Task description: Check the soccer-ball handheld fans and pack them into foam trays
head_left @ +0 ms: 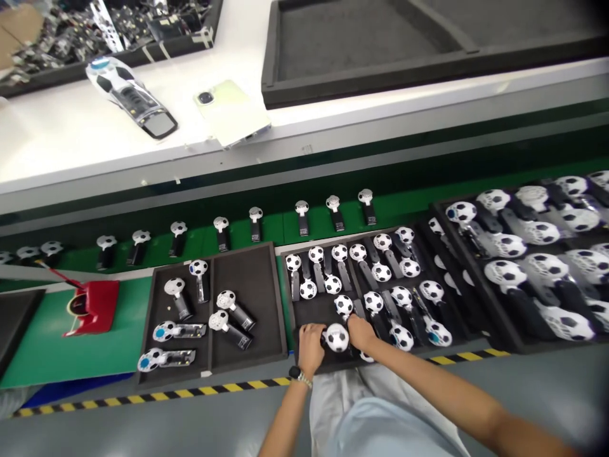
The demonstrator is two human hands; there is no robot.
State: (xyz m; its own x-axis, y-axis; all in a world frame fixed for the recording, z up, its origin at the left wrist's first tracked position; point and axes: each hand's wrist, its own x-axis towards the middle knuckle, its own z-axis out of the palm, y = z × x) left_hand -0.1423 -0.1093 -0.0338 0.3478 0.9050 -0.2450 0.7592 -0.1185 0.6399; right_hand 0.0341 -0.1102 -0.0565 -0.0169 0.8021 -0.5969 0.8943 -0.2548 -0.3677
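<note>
A device with a round head patterned like a football (337, 337) is held low over the front of a black foam tray (304, 311). My left hand (311, 348) closes on its left side, with a watch and a bracelet at that wrist. Against its right side, my right hand (360, 332) has curled fingers, partly hidden from above. Just beyond my hands lies another football-headed device (343, 304). Rows of similar ones with dark handles fill the tray behind and to the right, such as one device (401, 337).
A divided tray (280, 304) with several loose devices sits left, beside a red dustpan-like holder (98, 308) with tape. Devices line the green conveyor belt (280, 228). Stacked full trays (480, 285) stand right. A phone (233, 111) lies on the white shelf (190, 162) above.
</note>
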